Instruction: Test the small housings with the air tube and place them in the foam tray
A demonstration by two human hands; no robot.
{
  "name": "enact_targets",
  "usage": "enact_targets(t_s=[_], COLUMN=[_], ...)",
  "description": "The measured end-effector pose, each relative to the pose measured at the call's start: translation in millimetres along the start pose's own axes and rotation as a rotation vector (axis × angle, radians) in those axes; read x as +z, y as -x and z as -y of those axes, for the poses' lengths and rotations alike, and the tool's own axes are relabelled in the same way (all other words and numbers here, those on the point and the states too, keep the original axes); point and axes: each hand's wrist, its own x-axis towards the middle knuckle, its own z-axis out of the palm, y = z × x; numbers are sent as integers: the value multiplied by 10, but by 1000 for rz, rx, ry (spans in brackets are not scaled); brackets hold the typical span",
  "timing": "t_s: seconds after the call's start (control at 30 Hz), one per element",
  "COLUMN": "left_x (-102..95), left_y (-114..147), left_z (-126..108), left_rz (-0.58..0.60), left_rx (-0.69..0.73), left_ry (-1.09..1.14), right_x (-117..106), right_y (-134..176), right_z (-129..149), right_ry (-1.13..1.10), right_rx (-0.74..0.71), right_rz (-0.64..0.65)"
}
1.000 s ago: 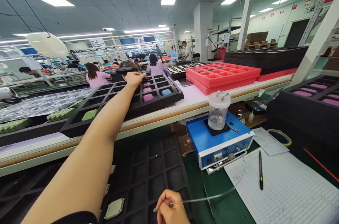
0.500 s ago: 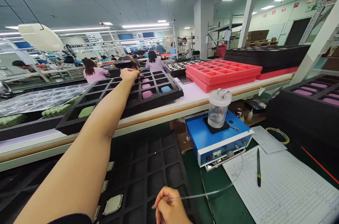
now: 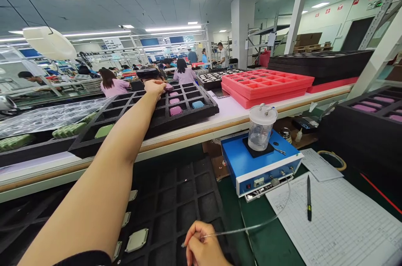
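Observation:
My left hand [image 3: 154,87] reaches far across to the black foam tray [image 3: 188,120] on the raised shelf. Its fingers are closed at a pink plastic case [image 3: 168,87] in a far compartment; the exact grip is partly hidden. Nearer in that tray lie another pink case [image 3: 175,110], a blue case [image 3: 197,104] and a green case [image 3: 104,131]. Low in the view, my right hand [image 3: 204,243] pinches a clear thin tube [image 3: 245,229] near its end. Below it is a lower black foam tray [image 3: 196,207] holding several pale frame-like parts, one pale part [image 3: 137,240] beside my left forearm.
A blue machine [image 3: 240,165] carries a clear lidded jar [image 3: 260,130]; the tube runs to its front. Paper sheets [image 3: 339,215] with a pen [image 3: 309,199] lie to the right. Red foam trays [image 3: 266,86] stand on the shelf. Co-workers sit farther back.
The view has shifted slightly. My left hand stays at the far pink case, and slightly more of the case shows beside its fingertips. My right hand still holds the tube.

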Motion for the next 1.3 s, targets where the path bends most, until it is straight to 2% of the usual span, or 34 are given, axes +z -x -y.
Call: enact_targets(t_s=[0.3,0.5,0.93,1.2,1.3], left_x=[-5,-13,-84,-32,-36], left_y=[86,125,243,174,202], left_z=[-120,-146,-156,-151,-159], left_rz=[120,185,97,202,206], left_rx=[124,188,326,335,327], left_ry=[-262,-340,-374,-406,-385], right_x=[4,7,-7,-20,-24], right_y=[34,53,29,45,51], right_z=[58,92,0,-25,-23], right_ry=[31,51,39,19,19], right_rx=[31,31,-23,-54,-62], right_rz=[4,10,20,21,18])
